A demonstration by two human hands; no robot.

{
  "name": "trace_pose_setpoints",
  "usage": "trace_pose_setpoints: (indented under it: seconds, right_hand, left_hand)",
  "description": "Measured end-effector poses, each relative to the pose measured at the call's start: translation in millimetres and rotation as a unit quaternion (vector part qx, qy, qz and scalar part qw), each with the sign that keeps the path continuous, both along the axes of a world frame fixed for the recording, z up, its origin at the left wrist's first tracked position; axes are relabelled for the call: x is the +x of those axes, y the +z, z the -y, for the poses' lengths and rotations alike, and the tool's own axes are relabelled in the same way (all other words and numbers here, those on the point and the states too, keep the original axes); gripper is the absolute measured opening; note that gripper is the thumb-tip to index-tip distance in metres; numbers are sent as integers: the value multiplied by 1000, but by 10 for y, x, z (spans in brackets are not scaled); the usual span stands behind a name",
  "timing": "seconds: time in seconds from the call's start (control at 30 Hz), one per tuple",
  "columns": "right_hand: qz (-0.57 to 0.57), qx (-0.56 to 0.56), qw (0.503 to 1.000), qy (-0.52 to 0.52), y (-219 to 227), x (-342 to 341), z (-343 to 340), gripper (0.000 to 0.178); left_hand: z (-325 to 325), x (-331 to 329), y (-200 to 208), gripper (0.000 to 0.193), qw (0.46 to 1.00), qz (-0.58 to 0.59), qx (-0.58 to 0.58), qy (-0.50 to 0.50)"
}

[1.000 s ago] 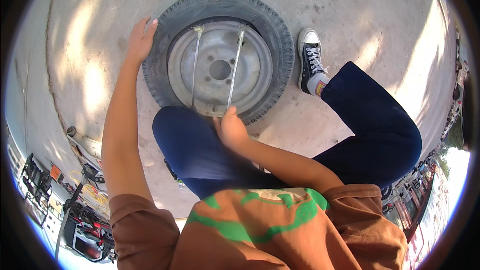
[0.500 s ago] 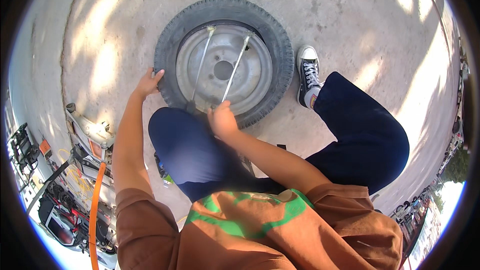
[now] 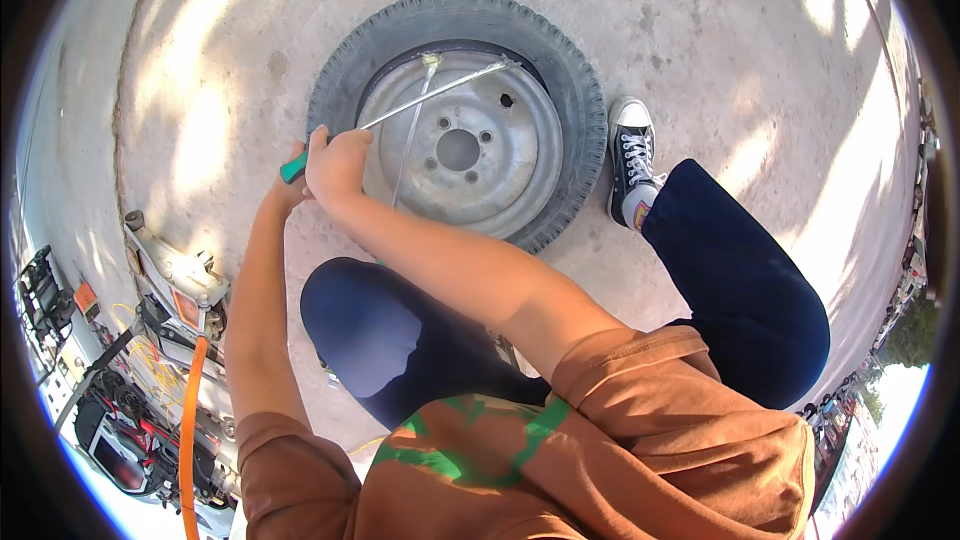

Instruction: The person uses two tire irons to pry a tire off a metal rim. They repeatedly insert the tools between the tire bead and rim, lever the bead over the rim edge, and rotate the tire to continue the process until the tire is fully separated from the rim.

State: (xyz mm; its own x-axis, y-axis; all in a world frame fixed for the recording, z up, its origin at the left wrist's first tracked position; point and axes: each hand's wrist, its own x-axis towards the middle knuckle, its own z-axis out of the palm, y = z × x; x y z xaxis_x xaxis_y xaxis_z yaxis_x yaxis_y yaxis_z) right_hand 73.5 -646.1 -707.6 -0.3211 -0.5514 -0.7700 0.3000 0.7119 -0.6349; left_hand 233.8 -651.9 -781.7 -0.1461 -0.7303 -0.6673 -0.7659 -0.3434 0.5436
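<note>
A tire (image 3: 585,130) lies flat on the concrete in front of me, round a bare grey steel rim (image 3: 530,175). My right hand (image 3: 337,162) is closed round a long screwdriver (image 3: 430,95) with a green handle; its metal shaft slants across the rim, and its tip sits at the far edge between rim and tire. A second metal rod (image 3: 411,130) stands with its tip at the far bead, left of that tip; its lower end is hidden behind my right forearm. My left hand (image 3: 287,190) is by the tire's left edge, its fingers mostly covered by the green handle and right hand.
My left knee (image 3: 360,330) is bent close to the tire's near side. My right shoe (image 3: 632,160) stands beside its right edge. At left are a metal floor jack (image 3: 175,265), an orange hose (image 3: 188,430) and parked motorcycles (image 3: 120,440).
My right hand has swung from the tire's near side to its left edge, turning the green-handled screwdriver from steep to slanting. It now meets my left hand. The other rod stays at the bead.
</note>
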Motion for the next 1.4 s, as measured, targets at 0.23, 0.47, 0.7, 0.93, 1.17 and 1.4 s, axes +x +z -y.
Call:
trace_pose_setpoints:
  seconds: [0.23,0.47,0.7,0.93,1.17,1.4]
  right_hand:
    - [273,122,947,-118,-286,-18,605,34]
    - [362,135,922,-8,-313,-266,770,30]
    - [341,99,932,79,-266,-704,165,34]
    - [317,146,924,158,-30,-1170,-605,19]
    - [155,178,954,187,146,-2049,-1530,16]
    - [-280,-45,850,444,-355,-3633,-2174,15]
  left_hand:
    - [47,-72,-65,48,989,123,83,20]
    - [107,-373,391,67,981,26,107,162]
    - [187,-485,836,33,934,-199,-154,253]
    - [-266,-1430,1844,36,949,95,-117,-277]
    - [-646,-2069,1696,36,927,21,76,-366]
    - [-866,-3260,507,45,993,-107,40,20]
